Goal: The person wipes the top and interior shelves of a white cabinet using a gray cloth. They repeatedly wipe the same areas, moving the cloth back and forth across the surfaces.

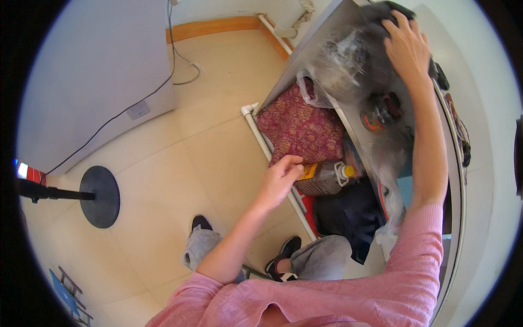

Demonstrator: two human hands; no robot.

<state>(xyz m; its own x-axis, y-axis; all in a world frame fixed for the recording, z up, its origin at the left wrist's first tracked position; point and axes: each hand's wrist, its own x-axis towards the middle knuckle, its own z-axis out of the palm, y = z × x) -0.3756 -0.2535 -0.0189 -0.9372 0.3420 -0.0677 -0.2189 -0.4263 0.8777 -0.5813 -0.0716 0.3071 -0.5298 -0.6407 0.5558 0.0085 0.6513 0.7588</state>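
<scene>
On the upper shelf at the far right, my right hand (408, 49) has its fingers over a blurred dark bag (374, 20). Clear plastic bags (343, 61) bunch up beside it. My left hand (280, 175) is at the lower shelf's front, fingers curled, over the base end of a plastic oil bottle (325, 178). Whether it touches the bottle is unclear. The bottle lies on its side, with a yellow cap and dark contents. Behind it is a maroon patterned cloth (306, 126). A black bag (347, 214) sits on the nearer side.
A jar with a dark lid (380, 112) and more clear plastic (388, 163) occupy the upper shelf. A white pipe rail (255, 126) edges the low shelf. Leftward stand a round black base with a pole (100, 196) and a white appliance (98, 73) with a trailing cable (126, 108).
</scene>
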